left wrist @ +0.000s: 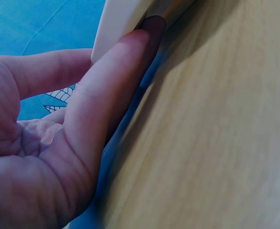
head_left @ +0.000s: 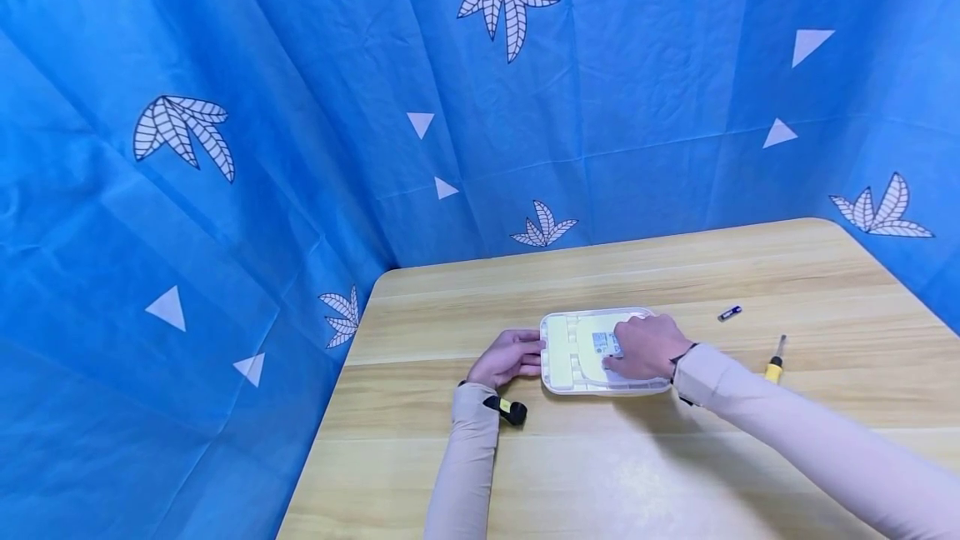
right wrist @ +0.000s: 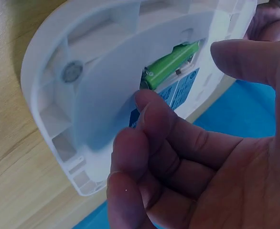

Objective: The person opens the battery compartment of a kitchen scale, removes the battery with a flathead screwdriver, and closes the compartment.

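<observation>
A white plastic device [head_left: 558, 357] with rounded corners lies with its ribbed underside facing up on the table. My left hand [head_left: 507, 359] grips its left edge, and the left wrist view shows thumb and fingers on either side of the white rim [left wrist: 123, 19]. Over the middle of the underside is my right hand [head_left: 648, 347]. In the right wrist view a green battery [right wrist: 171, 67] sits in an uncovered slot beside a blue printed label [right wrist: 180, 90]. The right fingertips [right wrist: 147, 98] are loosely bent near one battery end, with the thumb apart near the other.
A small dark battery [head_left: 729, 313] lies on the wooden table [head_left: 450, 298], right of the device. Nearer on the right is a screwdriver [head_left: 774, 369] with a yellow handle. Blue patterned curtains [head_left: 637, 123] hang behind the table and along its left side.
</observation>
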Motion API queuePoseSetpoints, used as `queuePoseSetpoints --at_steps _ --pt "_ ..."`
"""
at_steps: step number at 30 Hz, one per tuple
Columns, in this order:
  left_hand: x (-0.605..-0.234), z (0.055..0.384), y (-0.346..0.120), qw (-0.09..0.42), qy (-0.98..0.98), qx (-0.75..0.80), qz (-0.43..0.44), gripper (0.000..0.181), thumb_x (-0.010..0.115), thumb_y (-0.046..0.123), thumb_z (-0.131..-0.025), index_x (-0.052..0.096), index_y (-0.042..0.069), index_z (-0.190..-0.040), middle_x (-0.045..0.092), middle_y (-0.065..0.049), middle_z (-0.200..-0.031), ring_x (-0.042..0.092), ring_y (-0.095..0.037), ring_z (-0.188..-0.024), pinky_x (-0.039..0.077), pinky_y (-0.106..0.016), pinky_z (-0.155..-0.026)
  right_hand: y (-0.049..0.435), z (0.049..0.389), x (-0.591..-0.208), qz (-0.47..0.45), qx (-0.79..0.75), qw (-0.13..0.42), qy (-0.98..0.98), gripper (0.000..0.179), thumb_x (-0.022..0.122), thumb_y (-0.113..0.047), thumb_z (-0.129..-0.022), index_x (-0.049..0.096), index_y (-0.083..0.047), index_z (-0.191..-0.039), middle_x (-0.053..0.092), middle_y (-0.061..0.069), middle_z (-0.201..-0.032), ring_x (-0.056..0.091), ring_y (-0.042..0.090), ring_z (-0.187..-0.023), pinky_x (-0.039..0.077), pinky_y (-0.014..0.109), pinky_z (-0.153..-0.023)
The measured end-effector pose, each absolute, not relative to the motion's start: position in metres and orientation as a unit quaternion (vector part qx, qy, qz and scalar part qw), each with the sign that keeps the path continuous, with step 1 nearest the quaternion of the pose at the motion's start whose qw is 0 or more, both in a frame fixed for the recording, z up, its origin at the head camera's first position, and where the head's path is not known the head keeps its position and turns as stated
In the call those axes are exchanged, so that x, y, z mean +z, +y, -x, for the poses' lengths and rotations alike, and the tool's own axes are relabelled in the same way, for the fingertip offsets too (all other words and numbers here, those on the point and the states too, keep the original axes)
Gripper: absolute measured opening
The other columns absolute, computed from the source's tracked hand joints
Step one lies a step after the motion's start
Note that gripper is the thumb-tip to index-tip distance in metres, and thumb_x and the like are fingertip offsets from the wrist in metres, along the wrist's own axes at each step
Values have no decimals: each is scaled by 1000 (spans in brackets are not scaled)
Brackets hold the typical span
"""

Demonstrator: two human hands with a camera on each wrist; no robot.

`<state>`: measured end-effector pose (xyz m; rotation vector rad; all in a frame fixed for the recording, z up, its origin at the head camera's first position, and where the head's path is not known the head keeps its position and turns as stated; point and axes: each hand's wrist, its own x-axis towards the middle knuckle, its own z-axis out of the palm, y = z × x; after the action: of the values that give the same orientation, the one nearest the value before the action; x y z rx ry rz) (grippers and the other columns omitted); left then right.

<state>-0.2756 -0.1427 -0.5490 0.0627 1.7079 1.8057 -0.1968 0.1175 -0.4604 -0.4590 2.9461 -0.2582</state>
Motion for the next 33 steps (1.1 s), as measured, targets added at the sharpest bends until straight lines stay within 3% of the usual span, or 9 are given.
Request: queuePoseSetpoints --at_steps 11,26,33 --pt "-549 277 -143 320 652 686 -24 48 58 8 -97 43 -7 -140 73 -12 -104 74 -15 -78 64 -31 -80 110 195 -461 154 -82 68 982 47 65 -38 -85 34 -22 -53 28 -6 -51 28 11 -49 21 24 -43" --pt "-549 276 -142 325 655 682 -19 47 57 7 -97 44 -5 -140 73 -13 -106 73 -15 -78 64 -30 -79 107 202 -463 139 -44 78 986 30 65 -38 -82 53 -13 -69 51 2 -62 44 17 -56 33 29 -45" --pt "-550 277 -142 324 652 685 -19 47 58 7 -96 44 -6 -139 73 -12 -103 74 -16 -77 64 -30 -79 101 207 -463 128 -18 98 987 30 62 -39 -79 53 -14 -66 48 1 -60 43 16 -54 31 28 -46"
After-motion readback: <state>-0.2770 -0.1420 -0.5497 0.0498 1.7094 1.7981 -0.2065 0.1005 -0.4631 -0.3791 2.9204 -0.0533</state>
